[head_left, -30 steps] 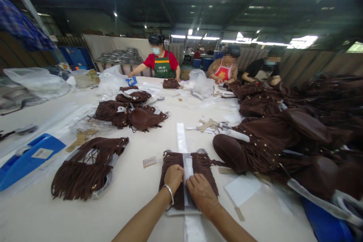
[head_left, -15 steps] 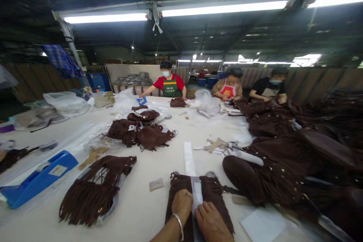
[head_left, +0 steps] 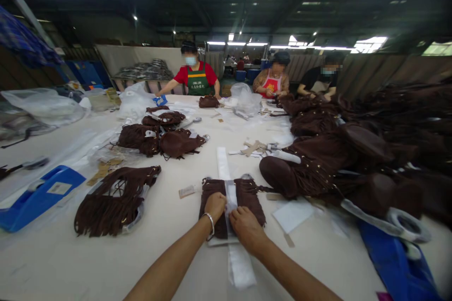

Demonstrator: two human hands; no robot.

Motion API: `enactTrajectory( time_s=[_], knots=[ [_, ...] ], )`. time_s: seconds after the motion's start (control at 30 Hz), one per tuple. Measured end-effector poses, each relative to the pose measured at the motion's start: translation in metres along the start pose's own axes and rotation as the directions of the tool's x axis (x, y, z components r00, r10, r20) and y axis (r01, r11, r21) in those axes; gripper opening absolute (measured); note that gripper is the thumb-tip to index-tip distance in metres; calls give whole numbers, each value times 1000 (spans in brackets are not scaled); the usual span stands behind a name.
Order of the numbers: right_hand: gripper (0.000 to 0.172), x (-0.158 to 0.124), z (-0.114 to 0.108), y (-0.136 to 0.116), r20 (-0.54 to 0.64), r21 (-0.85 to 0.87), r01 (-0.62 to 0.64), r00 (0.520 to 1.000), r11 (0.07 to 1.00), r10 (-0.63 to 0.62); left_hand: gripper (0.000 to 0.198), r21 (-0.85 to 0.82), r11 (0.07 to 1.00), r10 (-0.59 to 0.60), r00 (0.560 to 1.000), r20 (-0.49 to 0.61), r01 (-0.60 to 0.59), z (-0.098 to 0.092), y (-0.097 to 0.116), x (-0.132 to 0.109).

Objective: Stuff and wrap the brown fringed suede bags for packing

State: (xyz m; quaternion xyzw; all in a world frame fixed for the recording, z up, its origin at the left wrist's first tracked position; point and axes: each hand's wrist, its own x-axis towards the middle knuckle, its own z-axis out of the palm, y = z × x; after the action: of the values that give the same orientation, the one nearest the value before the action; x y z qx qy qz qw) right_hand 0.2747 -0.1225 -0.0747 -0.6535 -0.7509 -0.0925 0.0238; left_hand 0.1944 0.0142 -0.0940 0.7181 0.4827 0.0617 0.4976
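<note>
A dark brown fringed bag (head_left: 249,193) lies flat on the table in front of me. A pale translucent strip (head_left: 230,193) runs up its middle, with white ends showing beyond the bag's far and near edges. My left hand (head_left: 214,207), with a bracelet at the wrist, is closed at the strip's left edge, its fingertips pinched on it. Bent fingers of my right hand (head_left: 245,226) grip the strip's right edge, just below the left hand. What lies under the fingertips is partly hidden.
Another fringed bag (head_left: 113,202) and a blue tape dispenser (head_left: 42,195) are at left. A large heap of brown bags (head_left: 328,150) fills the right side, above a second blue dispenser (head_left: 395,258). A white sheet (head_left: 293,216) lies nearby. Three co-workers sit across the table.
The view has tipped downward and pulled back, bringing my forearms, the strip's near end and the right-hand dispenser into sight. Both hands stay at the strip; the right fingers are more bent.
</note>
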Motion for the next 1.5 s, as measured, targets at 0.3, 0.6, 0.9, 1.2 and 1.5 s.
enactTrajectory(
  time_s=[0.3, 0.6, 0.9, 1.2, 1.5],
  knots=[
    [5, -3, -6, -3, -22, 20, -12, 1000, 1000, 12, 28, 94, 994, 38, 993, 108, -49, -14, 1, -5],
    [12, -6, 1, -3, -54, 38, -37, 998, 999, 39, 32, 221, 973, 34, 991, 128, -62, -10, -1, -6],
    [21, -10, 1, -4, -91, 29, -52, 994, 998, 55, 37, 293, 948, 120, 992, 37, -125, -6, -5, -4],
    [26, -14, 0, -4, -123, 40, -55, 991, 998, 60, 33, 230, 962, 147, 989, 20, -148, 1, -19, -4],
    [25, -18, 3, -4, -136, 67, -59, 988, 996, 68, 33, 152, 977, 154, 988, -7, -152, 8, -24, 0]
  ],
)
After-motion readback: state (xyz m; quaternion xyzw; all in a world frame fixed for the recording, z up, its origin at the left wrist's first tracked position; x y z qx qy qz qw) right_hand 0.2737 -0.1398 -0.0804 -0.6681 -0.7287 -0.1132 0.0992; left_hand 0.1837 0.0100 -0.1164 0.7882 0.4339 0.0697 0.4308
